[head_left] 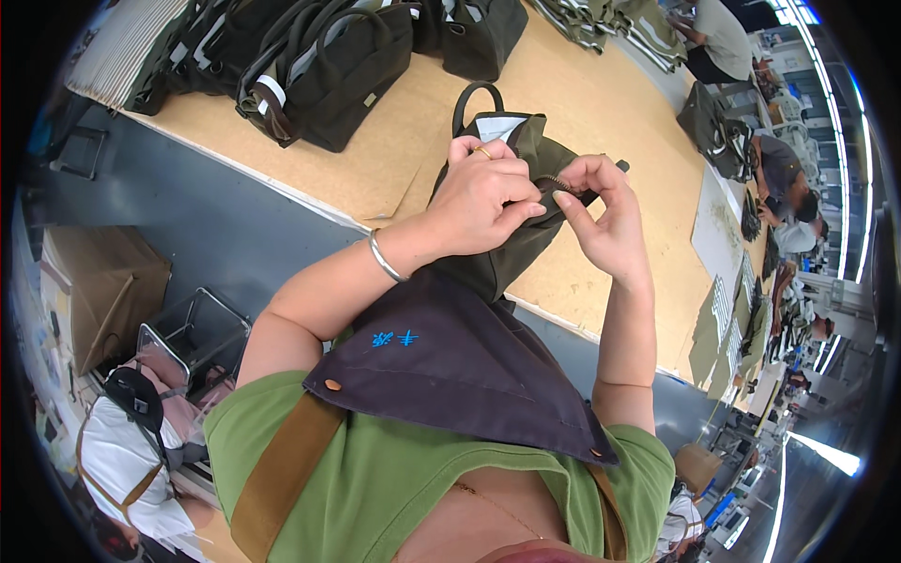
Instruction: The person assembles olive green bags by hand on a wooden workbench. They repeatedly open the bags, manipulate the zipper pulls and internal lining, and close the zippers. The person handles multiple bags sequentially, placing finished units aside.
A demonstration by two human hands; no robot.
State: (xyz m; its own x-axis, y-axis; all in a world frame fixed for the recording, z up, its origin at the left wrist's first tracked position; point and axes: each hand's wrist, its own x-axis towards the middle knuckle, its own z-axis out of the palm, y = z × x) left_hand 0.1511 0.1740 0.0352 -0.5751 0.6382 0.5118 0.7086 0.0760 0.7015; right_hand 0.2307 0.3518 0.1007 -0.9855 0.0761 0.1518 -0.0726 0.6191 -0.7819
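A dark olive bag (526,244) with a looped handle (477,98) stands at the table's edge, close against my apron. My left hand (486,199) is closed at its top opening, fingers curled and pinching the edge of the zipper. Across from it, my right hand (603,211) pinches the other end of the same curved zipper (552,180) between thumb and fingers. The teeth of the zipper bow up between the two hands. A pale lining (497,128) shows inside the bag behind my left hand. Exactly what lies under my left fingertips is hidden.
Several finished-looking dark bags (328,80) are piled on the tan table (394,141) at the far left. Folded olive pieces (648,33) lie at the back. A metal-framed stool (197,328) and a cardboard box (103,291) stand on the left. Other people work at the right.
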